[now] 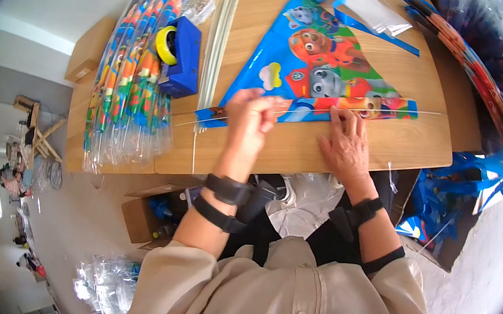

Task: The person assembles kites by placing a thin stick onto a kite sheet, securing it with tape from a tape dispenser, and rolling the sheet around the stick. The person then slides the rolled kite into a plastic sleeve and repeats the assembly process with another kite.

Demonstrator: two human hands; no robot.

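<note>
The triangular kite [317, 57], blue with printed cartoon dogs, lies spread on the wooden table [303, 158], its wide lower edge toward the person. 1 thin rod [428, 112] runs along that edge and sticks out past both ends. The right hand [345, 141] is open and palm down, its fingertips on the edge of the kite by the rod. The left hand [249, 118] is over the other part of the same edge, fingers curled in and drawn together — it is slightly blurred, and whether it grips anything I cannot tell. Both forearms carry dark straps.

Blue ribbon [378, 36] lies across the top of the kite, with white plastic sheets [375, 7] just beyond it. To the kite's left, a bundle of long pale rods [221, 31] stretches along the table. Next comes a blue tape dispenser [186, 64] with 1 yellow roll [166, 44], near a clear tub [199, 6] of small pieces. Farther left is a row of printed bundles in clear sleeves [135, 70].

On the right, more long printed bundles [471, 56] are piled up, and a carton [462, 235] below holds blue material [451, 198]. Beneath the table sits 1 open cardboard box [138, 221] — clear plastic bags [106, 287] lie near it.
</note>
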